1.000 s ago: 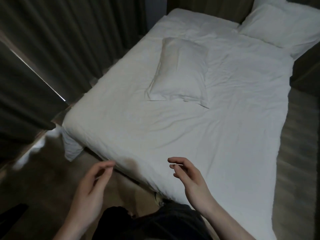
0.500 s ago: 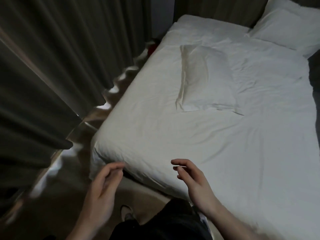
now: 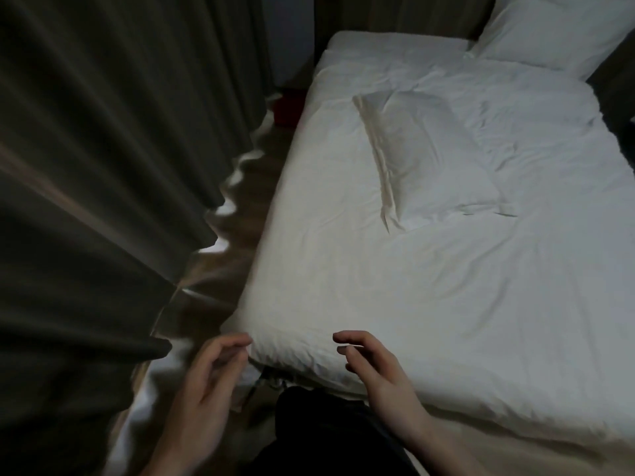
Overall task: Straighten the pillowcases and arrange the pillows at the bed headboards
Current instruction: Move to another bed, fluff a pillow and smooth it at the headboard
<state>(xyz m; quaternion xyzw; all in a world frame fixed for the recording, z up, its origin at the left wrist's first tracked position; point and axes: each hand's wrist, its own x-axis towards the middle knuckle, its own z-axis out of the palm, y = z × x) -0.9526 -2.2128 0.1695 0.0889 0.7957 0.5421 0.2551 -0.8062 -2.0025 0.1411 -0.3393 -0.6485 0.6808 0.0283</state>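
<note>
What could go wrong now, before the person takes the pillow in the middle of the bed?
The loose pillow lies far from both empty hands, left hand and right hand, so reaching may mean leaning over and creasing the sheet. The curtain hangs close to the bed's side, so walking there might snag it.

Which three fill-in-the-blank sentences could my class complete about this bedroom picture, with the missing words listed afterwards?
1. The nearer pillow lies in the middle of the bed, and the second pillow lies at the bed's far ____ corner.
2. The left hand and the right hand hold ____.
3. Dark ____ hang along the left of the bed.

Missing words: right; nothing; curtains
</note>
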